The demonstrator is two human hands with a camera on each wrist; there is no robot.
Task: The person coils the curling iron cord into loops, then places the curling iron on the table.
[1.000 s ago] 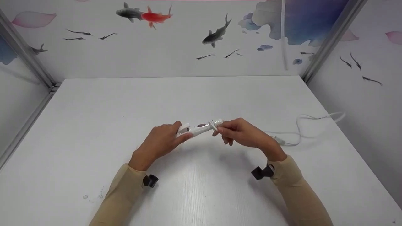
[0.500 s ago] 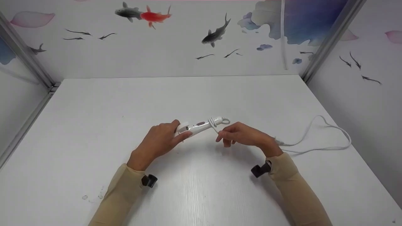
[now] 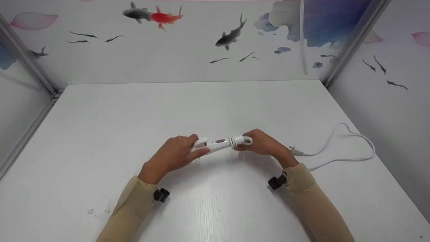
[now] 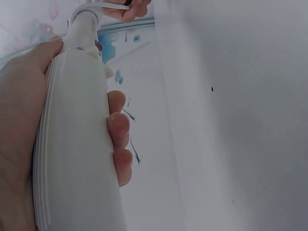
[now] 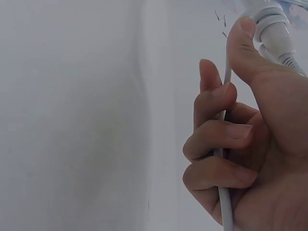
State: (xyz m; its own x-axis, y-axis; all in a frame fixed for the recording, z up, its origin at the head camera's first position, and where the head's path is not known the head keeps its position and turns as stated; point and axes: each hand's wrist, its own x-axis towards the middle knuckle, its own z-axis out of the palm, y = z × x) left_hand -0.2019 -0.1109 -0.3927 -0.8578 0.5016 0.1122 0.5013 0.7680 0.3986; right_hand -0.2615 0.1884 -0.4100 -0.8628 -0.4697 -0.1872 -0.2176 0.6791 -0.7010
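Over the middle of the worktop [image 3: 201, 104], a white iron [image 3: 216, 147] is held up between 2 hands, its long axis running from the left hand [image 3: 174, 153] toward the right edge, the tail slanting a little toward the far edge. From where I stand, the left fingers curl round the wide part, thumb along the near side. The right hand [image 3: 262, 143] is nearer the coils [image 3: 232, 142], which circle the tail just left of it. Its fingers are curled around the cord [image 5: 226, 211], which runs up past the thumb toward the coils. Beyond that hand, more cord loops out to the worktop's right edge and back under the right forearm, which I judge the main obstruction. The plug [image 3: 297, 153] lies just beside the right wrist. Black cameras [image 3: 163, 195] sit on both wrists; a fish-printed panel [image 3: 188, 50] stands behind the far edge.
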